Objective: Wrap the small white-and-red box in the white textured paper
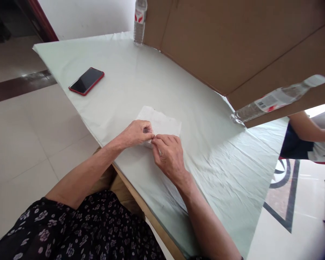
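A thin white tissue lies on the cloth-covered table, its far part spread flat and its near edge partly hidden by my fingers. My left hand is closed in a pinch at this near edge, with thumb and forefinger together. Right beside it, my right hand also pinches the edge, fingers bent and pressed together. The fingertips of both hands meet there. Whether anything small sits between them is too fine to make out.
A phone in a red case lies at the left. A large cardboard panel stands along the far side, with one upright plastic bottle and one tilted plastic bottle against it. Another person's arm shows at the right.
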